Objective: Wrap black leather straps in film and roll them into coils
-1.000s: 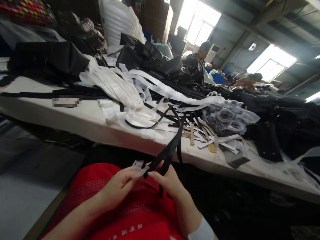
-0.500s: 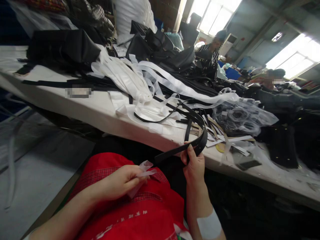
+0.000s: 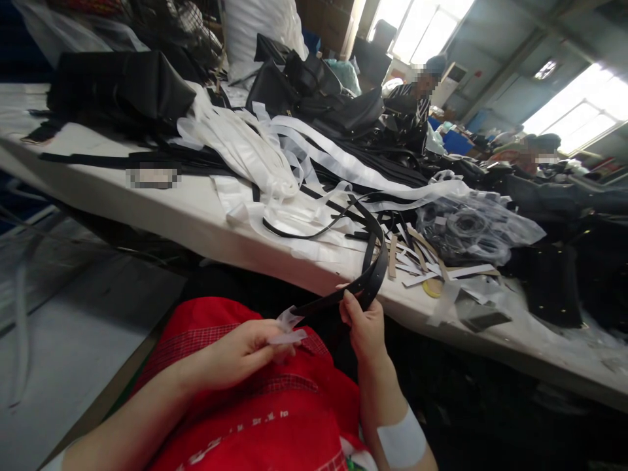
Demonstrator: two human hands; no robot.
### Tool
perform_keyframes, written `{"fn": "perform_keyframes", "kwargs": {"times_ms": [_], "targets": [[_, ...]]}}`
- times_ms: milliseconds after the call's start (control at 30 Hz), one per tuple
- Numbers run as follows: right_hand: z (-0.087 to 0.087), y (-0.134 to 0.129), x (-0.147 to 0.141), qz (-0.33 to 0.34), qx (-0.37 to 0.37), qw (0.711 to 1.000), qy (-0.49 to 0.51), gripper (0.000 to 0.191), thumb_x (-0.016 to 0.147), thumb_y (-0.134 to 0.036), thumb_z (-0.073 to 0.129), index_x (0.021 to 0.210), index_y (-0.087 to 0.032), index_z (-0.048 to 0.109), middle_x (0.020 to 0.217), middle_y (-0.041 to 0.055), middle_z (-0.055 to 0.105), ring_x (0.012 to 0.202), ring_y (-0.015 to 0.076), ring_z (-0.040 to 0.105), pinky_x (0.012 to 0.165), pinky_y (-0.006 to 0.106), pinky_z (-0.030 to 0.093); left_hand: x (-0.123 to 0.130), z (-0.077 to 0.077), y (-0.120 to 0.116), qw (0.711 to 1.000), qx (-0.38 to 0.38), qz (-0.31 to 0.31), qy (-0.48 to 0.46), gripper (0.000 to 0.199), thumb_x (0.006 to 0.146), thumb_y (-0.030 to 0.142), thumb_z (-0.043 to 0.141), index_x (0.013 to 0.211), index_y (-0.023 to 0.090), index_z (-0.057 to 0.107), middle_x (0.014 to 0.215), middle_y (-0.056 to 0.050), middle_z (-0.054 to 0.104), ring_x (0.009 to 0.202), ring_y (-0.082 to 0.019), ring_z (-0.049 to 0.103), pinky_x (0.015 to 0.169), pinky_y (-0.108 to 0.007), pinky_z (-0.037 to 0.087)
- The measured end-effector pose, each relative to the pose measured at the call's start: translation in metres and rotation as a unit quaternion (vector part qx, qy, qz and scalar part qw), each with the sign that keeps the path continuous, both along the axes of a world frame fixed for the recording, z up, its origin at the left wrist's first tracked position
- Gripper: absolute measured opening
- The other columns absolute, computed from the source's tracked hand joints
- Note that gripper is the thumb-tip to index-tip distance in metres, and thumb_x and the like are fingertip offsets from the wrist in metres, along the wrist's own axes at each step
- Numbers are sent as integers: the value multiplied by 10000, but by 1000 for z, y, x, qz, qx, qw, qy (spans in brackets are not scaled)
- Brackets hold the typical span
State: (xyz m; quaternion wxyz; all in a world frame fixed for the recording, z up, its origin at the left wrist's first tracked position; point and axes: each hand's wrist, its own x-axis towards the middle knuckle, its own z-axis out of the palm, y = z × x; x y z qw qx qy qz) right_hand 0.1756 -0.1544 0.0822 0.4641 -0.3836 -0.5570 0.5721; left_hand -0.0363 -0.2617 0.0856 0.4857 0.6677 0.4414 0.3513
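Above the red apron (image 3: 245, 418), my left hand (image 3: 250, 350) is closed on a strip of translucent white film (image 3: 288, 336), whose loose ends stick out past the fingers. My right hand (image 3: 366, 327) grips a black strap (image 3: 375, 278) at the table's front edge. The strap curves up over the tabletop, and its free end points left, meeting the film by my left fingers. Whether that end is inside the film, I cannot tell. A thinner black strip (image 3: 314, 233) loops across the table behind.
On the white table (image 3: 186, 229) lie a bundle of white film strips (image 3: 245, 144), black bags (image 3: 122, 91) and a plastic bag of rings (image 3: 466, 222). Paper strips and a yellow tape roll (image 3: 432, 288) are at right. A co-worker (image 3: 417, 98) is across the table.
My right hand has moved left and slightly down with the black strap, bringing its free end to the film in my left hand. The left hand has stayed nearly still.
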Motion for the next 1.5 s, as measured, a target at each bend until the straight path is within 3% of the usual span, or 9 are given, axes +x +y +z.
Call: {"fn": "perform_keyframes", "kwargs": {"times_ms": [267,533,733,900,1000,1100,1233,1333,1500], "targets": [[-5,0,-6,-4,-44,999,5,282,842,-394,679,944,-135,718,498,-51,457,446,62,353,443,214,249,0,-5,0,999,11,13,48,353,974,301,428,737,162,650,789,-19,631,742,-144,575,753,-247,453],[-1,5,2,9,-51,997,-60,312,802,-423,702,870,-122,740,509,-36,478,457,67,347,443,219,259,-4,-1,-2,1000,-26,1,0,377,976,364,443,792,158,700,843,-32,629,738,-144,574,720,-238,462],[-7,-12,-20,101,-97,989,-45,310,759,-424,733,869,-134,747,626,16,628,494,86,452,463,218,344,1,-2,2,999,-31,-7,-11,357,969,317,446,726,153,649,831,-24,611,739,-138,553,705,-229,445],[-17,-21,-31,157,-122,974,-104,469,801,-581,634,704,-128,699,515,17,613,434,108,528,436,215,400,-1,-10,7,996,-53,65,-20,356,949,372,471,755,141,660,784,-28,595,707,-144,527,648,-232,430],[4,-8,-17,59,-111,991,-44,581,833,-673,522,714,-128,683,525,44,646,415,130,588,402,213,436,-5,-17,7,993,-80,92,-3,381,905,417,533,668,139,642,720,-22,572,653,-134,501,575,-222,390],[44,8,-2,-83,-45,990,107,552,860,-659,496,638,-163,597,467,-2,590,370,116,558,354,199,415,-6,-21,7,987,-131,95,-10,397,846,460,602,609,141,620,667,-18,557,608,-129,487,526,-219,362],[87,22,0,-134,7,964,229,497,845,-621,555,612,-186,497,442,-70,488,322,67,451,310,157,336,-2,-25,9,978,-184,90,-42,403,801,493,645,606,144,597,639,-8,530,572,-121,459,493,-219,331],[97,24,-9,-133,11,958,255,471,849,-597,567,625,-190,488,451,-76,475,337,62,448,318,150,335,2,-26,9,973,-202,89,-67,403,769,496,677,594,152,563,621,1,517,562,-119,450,492,-223,321],[90,22,-23,-122,11,960,251,499,871,-616,519,617,-187,493,452,-69,482,352,69,473,334,159,361,5,-25,9,967,-213,100,-92,412,758,510,681,605,153,539,599,18,497,554,-116,444,515,-238,330]]}}
